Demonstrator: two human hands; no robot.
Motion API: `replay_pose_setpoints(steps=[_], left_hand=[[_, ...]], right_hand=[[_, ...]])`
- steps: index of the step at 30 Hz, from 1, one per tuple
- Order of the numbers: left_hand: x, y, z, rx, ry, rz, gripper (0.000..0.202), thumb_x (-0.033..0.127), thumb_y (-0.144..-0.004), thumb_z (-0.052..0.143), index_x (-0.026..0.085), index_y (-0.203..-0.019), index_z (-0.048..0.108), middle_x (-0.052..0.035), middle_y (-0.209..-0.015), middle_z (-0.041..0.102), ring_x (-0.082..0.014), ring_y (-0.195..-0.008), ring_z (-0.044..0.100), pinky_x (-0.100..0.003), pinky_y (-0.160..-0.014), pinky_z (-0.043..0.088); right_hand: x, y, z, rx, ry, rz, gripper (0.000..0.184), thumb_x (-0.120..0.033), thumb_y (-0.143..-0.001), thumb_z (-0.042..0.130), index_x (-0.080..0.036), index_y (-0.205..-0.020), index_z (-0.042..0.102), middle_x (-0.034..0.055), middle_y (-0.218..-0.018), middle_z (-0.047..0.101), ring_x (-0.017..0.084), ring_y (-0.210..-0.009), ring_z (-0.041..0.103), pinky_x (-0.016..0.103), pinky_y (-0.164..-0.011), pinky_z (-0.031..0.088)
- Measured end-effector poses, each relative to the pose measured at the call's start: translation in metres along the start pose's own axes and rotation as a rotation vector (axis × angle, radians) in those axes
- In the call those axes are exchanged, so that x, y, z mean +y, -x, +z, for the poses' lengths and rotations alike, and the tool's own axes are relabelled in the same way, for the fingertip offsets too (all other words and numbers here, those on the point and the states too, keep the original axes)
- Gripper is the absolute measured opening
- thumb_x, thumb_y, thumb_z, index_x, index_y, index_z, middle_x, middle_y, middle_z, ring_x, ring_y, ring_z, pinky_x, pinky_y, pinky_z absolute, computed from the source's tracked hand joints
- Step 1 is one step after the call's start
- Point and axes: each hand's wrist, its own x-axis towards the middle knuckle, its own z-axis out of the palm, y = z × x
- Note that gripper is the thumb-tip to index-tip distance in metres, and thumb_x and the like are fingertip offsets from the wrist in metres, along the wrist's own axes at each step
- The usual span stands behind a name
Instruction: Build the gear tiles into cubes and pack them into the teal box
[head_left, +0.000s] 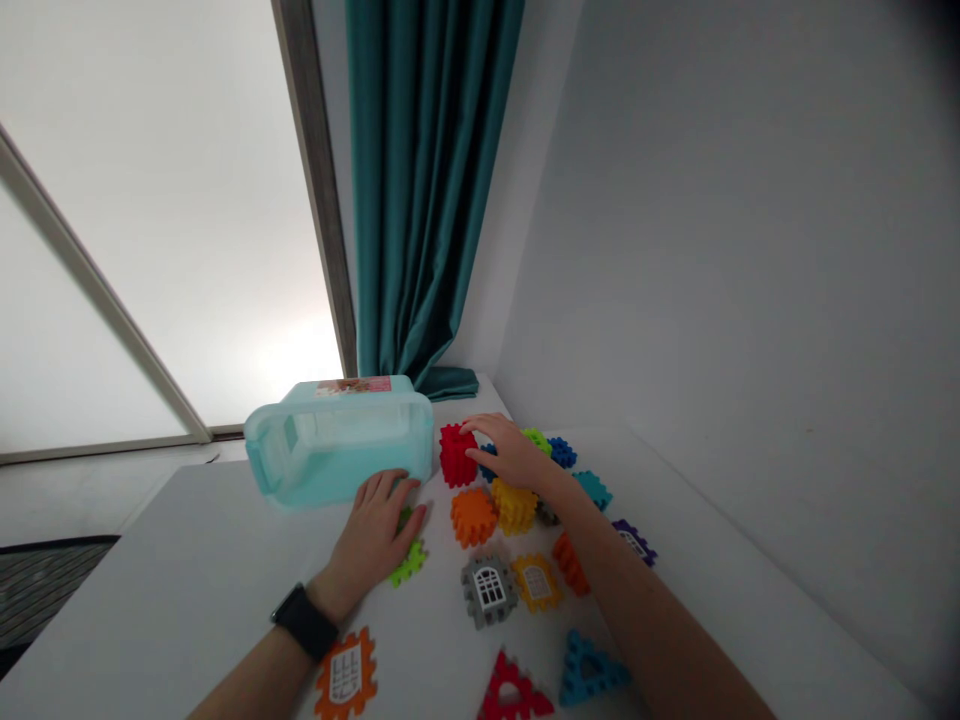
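My right hand (510, 455) reaches to a stack of red toothed blocks (457, 457), its fingers bent over the top right edge and the thumb against the side. My left hand (379, 525) lies over bright green toothed pieces (409, 565), fingers stretched out and thumb apart; green shows between thumb and forefinger, and the rest is covered. Close to the red stack stand orange blocks (474, 517) and yellow blocks (516, 506). A dark blue piece (489, 462) is partly hidden behind my right hand.
A clear teal plastic bin (337, 450) lies on its side, opening towards me. Nearer are a grey window block (489, 590), a yellow window piece (537, 582), an orange window piece (346, 675), a red triangle (514, 690) and a blue triangle (589, 670). A wall (720, 300) rises on the right.
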Motion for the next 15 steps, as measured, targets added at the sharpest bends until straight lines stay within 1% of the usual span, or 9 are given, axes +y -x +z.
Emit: replay_pose_setpoints(steps=[8,15], left_hand=[[-0.0012,0.0001,0.0016,0.015,-0.007,0.005,0.026,0.034,-0.094,0.051,0.021,-0.113,0.062,-0.0115,-0.12,0.06,-0.0299,-0.113,0.054,-0.053,-0.097,0.046],[-0.0007,-0.0005,0.0015,0.005,-0.009,0.001,0.024,0.033,-0.094,0.052,0.021,-0.112,0.063,-0.0114,-0.12,0.06,-0.0296,-0.113,0.055,-0.053,-0.097,0.045]], right_hand=[[0.0004,0.0013,0.0,-0.009,0.001,0.017,0.024,-0.026,-0.09,0.06,-0.022,-0.114,0.064,0.0095,-0.126,0.066,0.024,-0.12,0.057,0.046,-0.105,0.043],[-0.0005,0.0015,0.0001,-0.033,-0.024,0.038,0.026,-0.023,-0.089,0.06,-0.02,-0.114,0.064,0.0104,-0.127,0.065,0.025,-0.12,0.057,0.048,-0.105,0.042]])
